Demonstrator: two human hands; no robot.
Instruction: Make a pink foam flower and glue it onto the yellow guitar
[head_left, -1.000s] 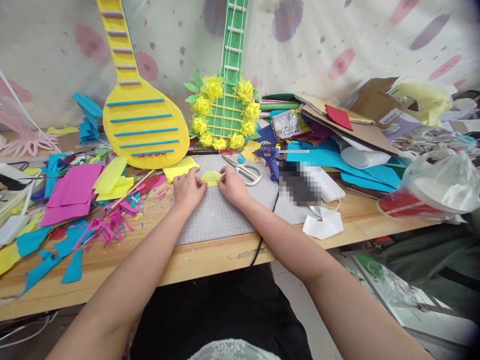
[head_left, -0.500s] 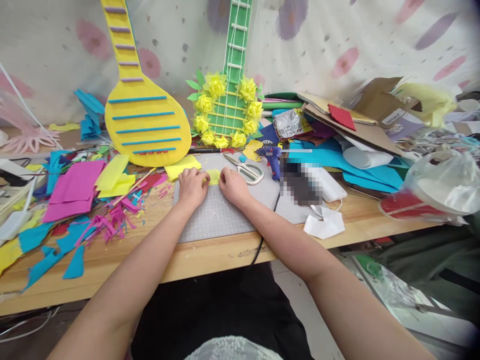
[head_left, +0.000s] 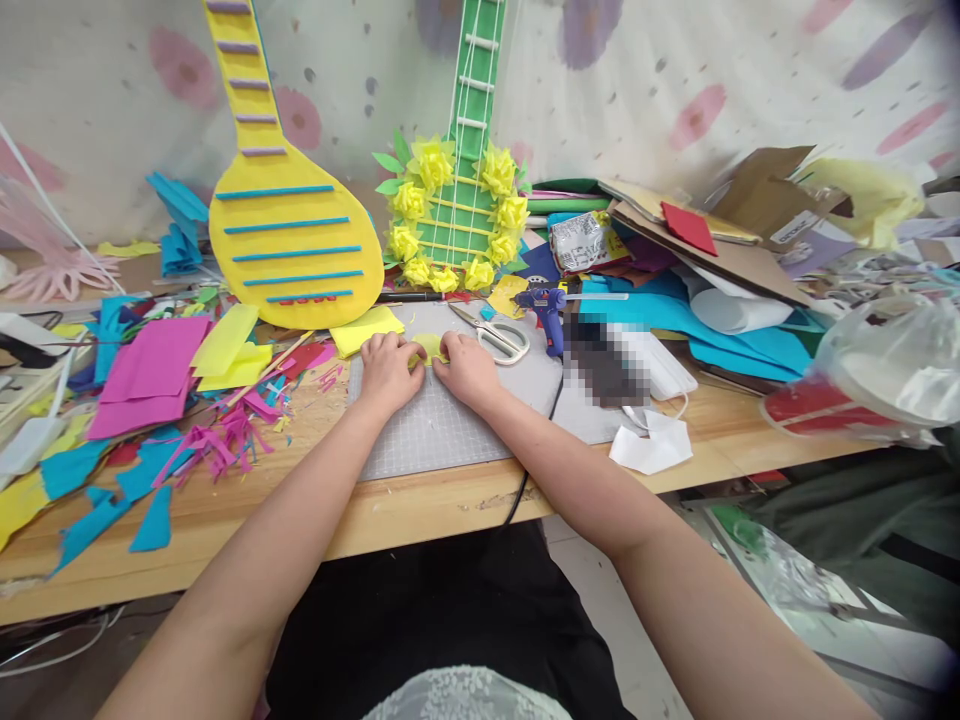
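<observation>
Between my two hands, over the grey cutting mat, is a small piece of yellow paper. My left hand grips its left end, thumb bent toward the fingers. On the other end, the curled fingers of my right hand pinch the paper; my hands partly hide it. Just right of my right hand lie scissors with pale handles. A blue glue gun sits beyond them. Behind my left hand rests a larger yellow sheet.
A yellow lute-shaped craft and a green one ringed with yellow paper flowers stand at the back. Magenta sheets and paper scraps cover the left. Cardboard, blue paper and a bagged red-and-white tub crowd the right.
My hands have come slightly nearer each other, and the yellow paper between them now looks bent or curved rather than flat. The whole view has shifted slightly.
</observation>
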